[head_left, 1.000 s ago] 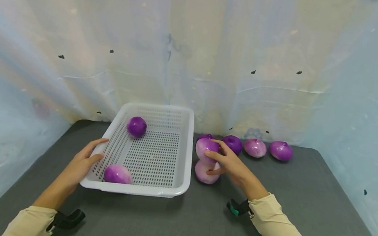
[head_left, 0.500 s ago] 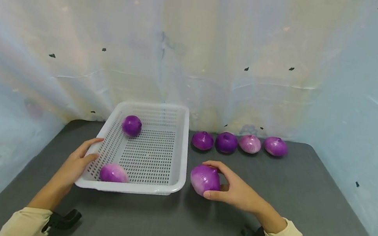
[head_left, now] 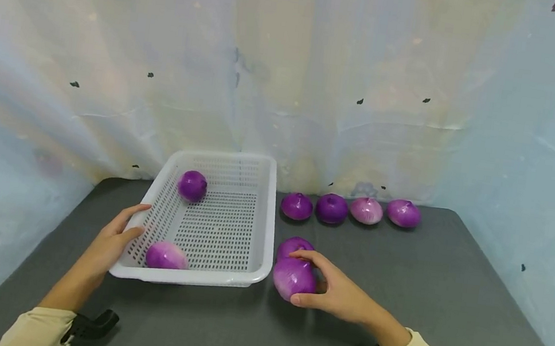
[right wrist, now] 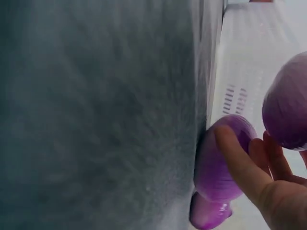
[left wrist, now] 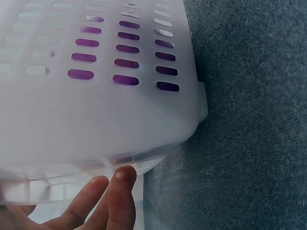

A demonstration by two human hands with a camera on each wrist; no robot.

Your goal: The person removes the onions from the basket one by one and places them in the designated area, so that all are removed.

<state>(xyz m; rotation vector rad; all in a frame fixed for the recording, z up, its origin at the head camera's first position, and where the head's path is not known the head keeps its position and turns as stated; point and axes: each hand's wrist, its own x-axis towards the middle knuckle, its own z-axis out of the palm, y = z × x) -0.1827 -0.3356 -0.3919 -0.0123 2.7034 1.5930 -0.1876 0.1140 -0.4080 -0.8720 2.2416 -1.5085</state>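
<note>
A purple onion (head_left: 294, 279) sits in my right hand (head_left: 340, 293), pinched between thumb and fingers just right of the white basket (head_left: 272, 218). Behind it, partly covered, is another purple onion (head_left: 294, 246). In the right wrist view the held onion (right wrist: 288, 103) is raised off the table, while a lower finger (right wrist: 237, 160) overlaps the second onion (right wrist: 216, 175), which rests on the table. My left hand (head_left: 110, 242) touches the basket's left rim. Its fingers (left wrist: 88, 194) look nearly straight beside the basket wall in the left wrist view.
Inside the basket lie a dark purple onion (head_left: 192, 186) at the back left and a paler onion (head_left: 166, 256) at the front left. Several onions, one of them pink (head_left: 366, 210), line the back of the dark table (head_left: 217, 327). A pale curtain (head_left: 268, 79) hangs behind.
From the stacked-looking pair, my right hand has brought an onion toward the front edge and lowered it slightly. The other onion shows again behind it. The left hand stays at the rim.
</note>
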